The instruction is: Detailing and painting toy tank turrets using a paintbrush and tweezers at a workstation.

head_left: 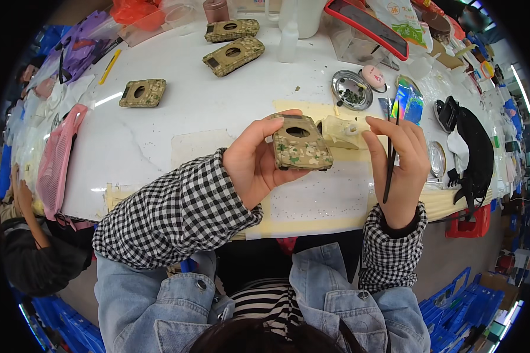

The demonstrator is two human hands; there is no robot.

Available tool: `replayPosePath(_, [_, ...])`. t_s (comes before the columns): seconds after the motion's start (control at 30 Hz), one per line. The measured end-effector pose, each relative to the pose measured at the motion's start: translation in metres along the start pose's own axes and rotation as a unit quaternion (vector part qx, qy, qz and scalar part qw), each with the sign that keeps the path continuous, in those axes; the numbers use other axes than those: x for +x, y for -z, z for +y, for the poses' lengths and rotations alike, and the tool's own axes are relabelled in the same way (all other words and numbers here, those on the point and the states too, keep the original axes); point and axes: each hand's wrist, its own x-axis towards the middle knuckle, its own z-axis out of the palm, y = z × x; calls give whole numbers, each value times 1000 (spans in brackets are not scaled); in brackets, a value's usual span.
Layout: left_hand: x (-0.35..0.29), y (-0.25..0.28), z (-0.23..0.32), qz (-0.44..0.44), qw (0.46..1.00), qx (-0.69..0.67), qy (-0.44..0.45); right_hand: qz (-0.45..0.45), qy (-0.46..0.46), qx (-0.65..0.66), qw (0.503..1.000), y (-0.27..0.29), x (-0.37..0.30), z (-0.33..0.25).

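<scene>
My left hand (248, 154) grips a camouflage-painted model tank hull (305, 152) by its sides, with the round opening in its top facing up. In my right hand (405, 157) a pair of black tweezers (390, 167) lies across the fingers, points upward. The thumb and index finger of that hand are bent close together; whether a tiny part sits between them I cannot tell. Between the hands, just beyond the hull, is a beige taped block (338, 136) with a small whitish lump on top. A white sheet (318, 203) dotted with tiny specks lies below the hands.
Three more camouflage hulls stand farther off, one hull (142, 93) at left. A round metal dish (352, 90) holds small dark green parts. Nearby are a white bottle (288, 44), a red-cased phone (368, 28), a yellow pen (109, 66) and a pink mesh bag (60, 159).
</scene>
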Motion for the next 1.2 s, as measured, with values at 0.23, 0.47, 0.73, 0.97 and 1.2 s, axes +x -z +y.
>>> replayPosePath(0.23, [1,2,0,-8,1000,-8,1,-18,15,0,1000,-7,2,1])
replayPosePath(0.47, [0,0,0,0,1000,-1,-3,-16,21,2,1000,-12,7,-2])
replayPosePath(0.73, [-1,1,1,2,999,-29,14,-12,19,7,1000,-13,7,-2])
replayPosePath(0.97, [-1,-1,1,8,1000,-25,14,-13,15,11,1000,-13,6,-2])
replayPosePath(1.2, [0,0,1,10,1000,-23,16,7,10,16,1000,-7,6,-2])
